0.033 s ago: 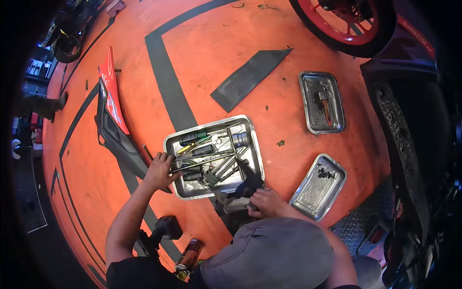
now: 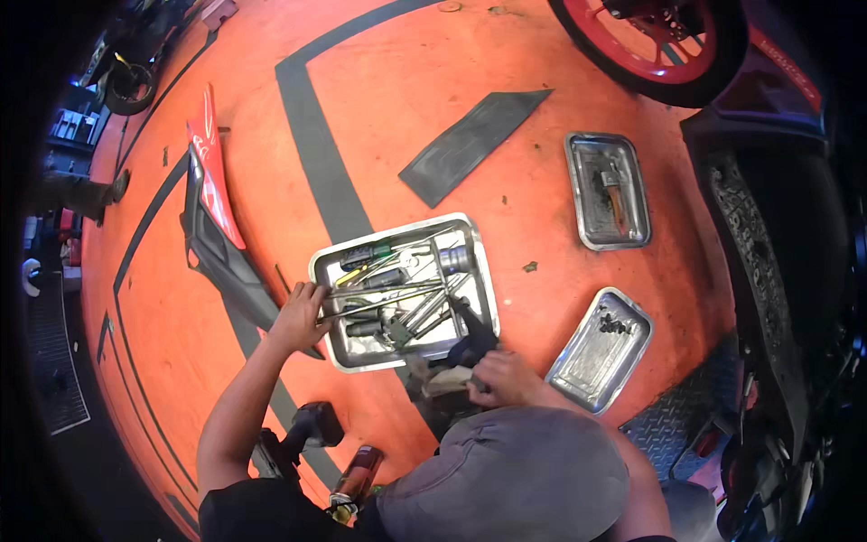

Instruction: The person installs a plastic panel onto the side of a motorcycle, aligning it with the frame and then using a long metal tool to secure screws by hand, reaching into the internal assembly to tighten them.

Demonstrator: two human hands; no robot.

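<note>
The person's left hand (image 2: 302,318) is at the near left corner of a shallow, rectangular silver metal tray (image 2: 487,271), its thumb and fingers closed about the near end of a long, thin steel rod (image 2: 381,304). The rod's long axis runs from those fingers to the right and slightly away from the body, across loose tools in the tray. Its far end lies ahead and to the left of the right hand (image 2: 501,378), close to a thin steel crossbar (image 2: 437,262) lying nearly square to it; whether the two are joined cannot be told. The left hand is the nearer one, touching the rod, while the right is apart from it.

The right hand, just outside the tray's near right corner, is clenched on a crumpled pale grey-beige cloth (image 2: 446,382). Just ahead of it, a soft-looking black piece (image 2: 475,336) overlaps the tray rim; its kind is unclear.

Beyond the left hand's fingers, inside the tray, lies a dark-handled screwdriver with a green collar (image 2: 366,256). To that hand's left and ahead stretches a long red-and-black plastic body panel (image 2: 221,257).
</note>
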